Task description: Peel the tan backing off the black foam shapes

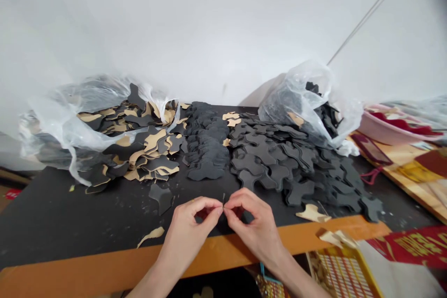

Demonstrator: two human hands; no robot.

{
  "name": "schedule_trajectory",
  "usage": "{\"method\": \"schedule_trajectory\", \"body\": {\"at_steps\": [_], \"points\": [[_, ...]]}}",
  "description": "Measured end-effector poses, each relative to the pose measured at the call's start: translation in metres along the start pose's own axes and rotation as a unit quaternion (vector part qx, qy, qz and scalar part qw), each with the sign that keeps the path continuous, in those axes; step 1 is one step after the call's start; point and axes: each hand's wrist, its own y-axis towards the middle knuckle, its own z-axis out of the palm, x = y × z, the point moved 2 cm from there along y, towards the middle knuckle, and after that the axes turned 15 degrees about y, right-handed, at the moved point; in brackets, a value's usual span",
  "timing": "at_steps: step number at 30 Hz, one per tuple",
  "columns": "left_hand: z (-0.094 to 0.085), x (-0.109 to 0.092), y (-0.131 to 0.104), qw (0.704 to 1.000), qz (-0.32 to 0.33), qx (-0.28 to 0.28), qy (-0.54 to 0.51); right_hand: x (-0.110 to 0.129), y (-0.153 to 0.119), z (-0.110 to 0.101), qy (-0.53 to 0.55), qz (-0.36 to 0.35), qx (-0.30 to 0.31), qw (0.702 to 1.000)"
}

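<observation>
My left hand [191, 229] and my right hand [254, 223] meet fingertip to fingertip above the front of the black table [115, 223]. Both pinch a small thin piece [223, 199], seen nearly edge-on; its kind cannot be made out. Beyond them runs a row of overlapping black curvy-edged pieces [206, 149]. A wide heap of similar dark pieces [258, 153] spreads to the right. On the left lie black pieces with tan paper backing [153, 153], and a single dark piece [161, 198] rests nearer my left hand.
Clear plastic bags of pieces stand at back left [94, 132] and back right [296, 102]. Paper scraps [152, 235] lie near the orange front edge [87, 263]. At right are a pink basin [387, 128], a wooden board [412, 172] and, lower, a yellow basket [363, 265].
</observation>
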Motion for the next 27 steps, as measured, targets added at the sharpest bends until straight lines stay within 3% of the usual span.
{"method": "schedule_trajectory", "body": {"at_steps": [6, 11, 14, 16, 18, 20, 22, 24, 27], "points": [[-0.003, -0.001, -0.001, 0.998, 0.031, 0.007, 0.057, 0.001, 0.0, 0.003, 0.028, 0.034, 0.0, 0.999], [-0.005, -0.008, -0.003, 0.99, 0.05, -0.022, 0.131, 0.001, 0.002, 0.003, 0.124, 0.136, -0.025, 0.983], [-0.017, -0.002, -0.003, 0.98, 0.057, -0.042, 0.185, -0.001, 0.002, 0.001, 0.158, 0.163, -0.037, 0.973], [-0.035, 0.011, -0.001, 0.972, 0.049, -0.06, 0.222, -0.004, 0.0, -0.002, 0.161, 0.169, -0.045, 0.971], [-0.057, 0.028, 0.0, 0.957, 0.036, -0.106, 0.268, -0.006, -0.003, -0.004, 0.148, 0.162, -0.053, 0.974], [-0.079, 0.04, 0.0, 0.922, 0.035, -0.191, 0.335, -0.005, -0.005, -0.004, 0.115, 0.134, -0.055, 0.983], [-0.092, 0.046, -0.002, 0.9, 0.039, -0.23, 0.367, -0.003, -0.007, -0.003, 0.068, 0.087, -0.047, 0.993], [-0.09, 0.044, -0.004, 0.913, 0.057, -0.205, 0.348, -0.001, -0.01, -0.002, 0.015, 0.038, -0.028, 0.999], [-0.072, 0.032, -0.003, 0.945, 0.099, -0.113, 0.29, -0.005, -0.016, -0.002, -0.105, -0.022, 0.001, 0.994]]}}
